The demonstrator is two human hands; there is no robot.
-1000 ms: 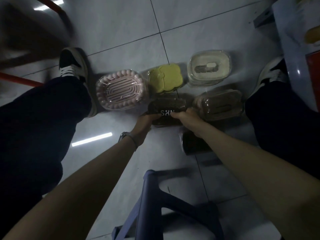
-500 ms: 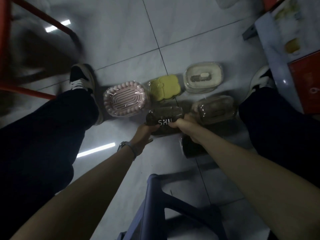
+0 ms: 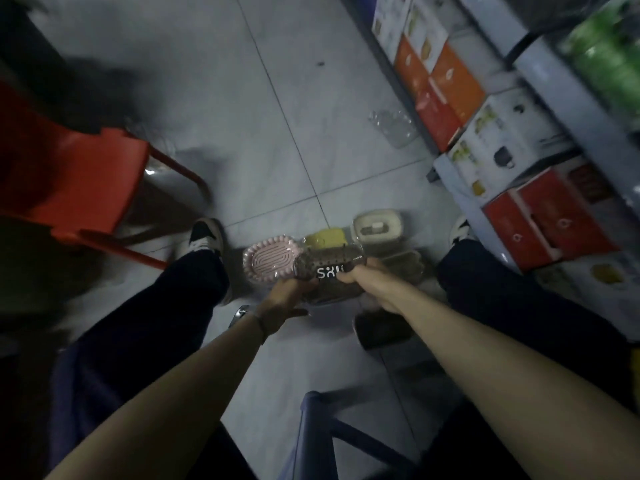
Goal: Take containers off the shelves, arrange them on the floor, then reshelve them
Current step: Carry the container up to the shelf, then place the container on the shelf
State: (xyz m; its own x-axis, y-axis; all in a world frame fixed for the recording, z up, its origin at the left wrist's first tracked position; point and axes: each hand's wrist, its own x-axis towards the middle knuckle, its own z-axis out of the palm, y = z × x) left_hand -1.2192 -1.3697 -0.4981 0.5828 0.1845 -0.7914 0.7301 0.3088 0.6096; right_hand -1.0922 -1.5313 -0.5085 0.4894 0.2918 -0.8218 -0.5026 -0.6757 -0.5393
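Our left hand [image 3: 284, 299] and right hand [image 3: 360, 276] are curling round the two ends of the dark labelled container [image 3: 329, 268], which is sitting low over the floor [image 3: 277, 150] tiles, just beside the pink container [image 3: 268, 263]. We are judging it light, stiff and slick, so gripping both ends is looking safest.

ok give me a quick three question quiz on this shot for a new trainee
1. True or false: the left hand and right hand both hold the brown labelled container.
2. What lies on the floor just left of that container? A) pink dish B) green bottle C) blue bowl
3. Fill in: the stool near the person's left shoe is coloured ____.
Key: 1 true; 2 A; 3 red.
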